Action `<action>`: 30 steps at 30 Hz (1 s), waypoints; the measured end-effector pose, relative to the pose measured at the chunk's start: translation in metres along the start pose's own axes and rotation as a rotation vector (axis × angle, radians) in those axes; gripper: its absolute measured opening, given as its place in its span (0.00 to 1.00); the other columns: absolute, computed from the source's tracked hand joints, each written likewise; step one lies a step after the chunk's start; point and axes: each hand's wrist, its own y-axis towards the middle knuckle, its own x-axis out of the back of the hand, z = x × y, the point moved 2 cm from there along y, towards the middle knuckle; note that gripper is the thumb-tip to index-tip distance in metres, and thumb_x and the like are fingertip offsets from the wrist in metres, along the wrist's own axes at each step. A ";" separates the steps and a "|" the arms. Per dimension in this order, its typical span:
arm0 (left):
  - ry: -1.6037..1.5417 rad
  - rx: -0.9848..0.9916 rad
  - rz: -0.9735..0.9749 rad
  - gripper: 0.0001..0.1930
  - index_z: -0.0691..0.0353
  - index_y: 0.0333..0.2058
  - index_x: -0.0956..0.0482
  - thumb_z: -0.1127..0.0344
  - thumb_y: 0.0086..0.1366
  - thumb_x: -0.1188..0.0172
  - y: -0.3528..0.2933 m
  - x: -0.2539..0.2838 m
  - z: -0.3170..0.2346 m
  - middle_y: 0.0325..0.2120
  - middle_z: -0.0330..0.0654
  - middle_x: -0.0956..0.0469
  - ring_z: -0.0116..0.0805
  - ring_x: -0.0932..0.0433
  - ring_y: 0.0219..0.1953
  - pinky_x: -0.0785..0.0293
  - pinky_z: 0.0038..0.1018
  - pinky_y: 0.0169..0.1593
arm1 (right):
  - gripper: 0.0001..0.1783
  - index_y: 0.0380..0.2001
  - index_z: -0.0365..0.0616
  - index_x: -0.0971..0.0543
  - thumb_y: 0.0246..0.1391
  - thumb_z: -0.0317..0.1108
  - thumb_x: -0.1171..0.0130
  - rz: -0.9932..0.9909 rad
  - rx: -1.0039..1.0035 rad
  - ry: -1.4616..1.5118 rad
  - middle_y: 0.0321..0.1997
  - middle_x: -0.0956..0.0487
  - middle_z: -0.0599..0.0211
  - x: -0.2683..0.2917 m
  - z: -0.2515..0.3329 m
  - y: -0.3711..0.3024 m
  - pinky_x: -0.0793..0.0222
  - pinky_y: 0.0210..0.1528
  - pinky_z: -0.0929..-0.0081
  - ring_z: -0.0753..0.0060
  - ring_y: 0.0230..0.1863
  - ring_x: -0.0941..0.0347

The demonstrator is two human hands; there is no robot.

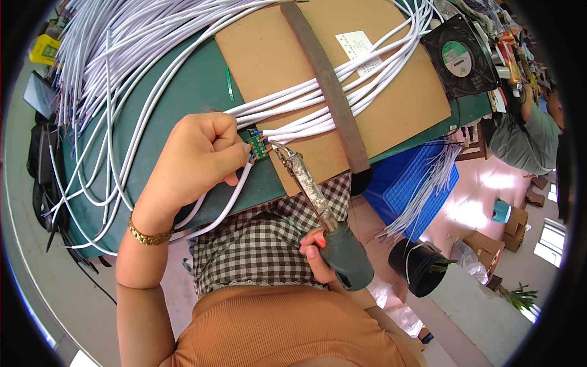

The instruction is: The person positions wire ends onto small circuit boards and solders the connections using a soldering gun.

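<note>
My left hand [199, 150] is closed, thumb and fingers pressed together at the left edge of a small green circuit board [258, 145]; what they pinch is hidden. My right hand [318, 257] grips the dark green handle of a soldering iron [310, 189]. Its bent tip reaches the right side of the board, by the coloured wire ends. Several white cables [293, 130] run to the board from the right. Another white cable [235, 196] comes from its lower edge and passes under my left wrist. A brown flat bar [327, 85] lies across the cables on a cardboard sheet [403, 104].
A large bundle of white cables [140, 37] covers the far left of the green table mat [195, 79]. A black fan [460, 56] stands at the right corner. Below the table's right side are a blue bin [391, 199] holding cables and a black bucket [419, 269]. Another person [526, 137] sits far right.
</note>
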 end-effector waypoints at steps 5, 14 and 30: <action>0.279 -0.210 -0.116 0.15 0.63 0.18 0.39 0.78 0.54 0.40 -0.012 -0.003 0.001 0.16 0.35 0.33 0.18 0.31 0.19 0.35 0.15 0.22 | 0.14 0.42 0.40 0.35 0.52 0.20 0.48 0.106 0.050 0.082 0.32 0.26 0.56 0.009 0.008 0.007 0.28 0.34 0.73 0.70 0.28 0.28; 0.908 -0.785 -0.524 0.10 0.63 0.30 0.25 0.74 0.48 0.34 -0.044 -0.030 0.003 0.20 0.41 0.31 0.39 0.29 0.21 0.32 0.30 0.23 | 0.15 0.43 0.41 0.36 0.52 0.20 0.48 -0.003 0.077 0.196 0.30 0.27 0.57 0.013 0.011 0.007 0.28 0.36 0.69 0.70 0.29 0.29; 0.718 -0.632 -0.436 0.06 0.68 0.33 0.24 0.79 0.55 0.43 -0.036 -0.036 0.005 0.23 0.47 0.29 0.39 0.29 0.22 0.33 0.28 0.26 | 0.16 0.43 0.43 0.36 0.52 0.20 0.47 0.012 0.055 0.210 0.31 0.28 0.60 0.013 0.010 -0.001 0.29 0.34 0.73 0.72 0.30 0.29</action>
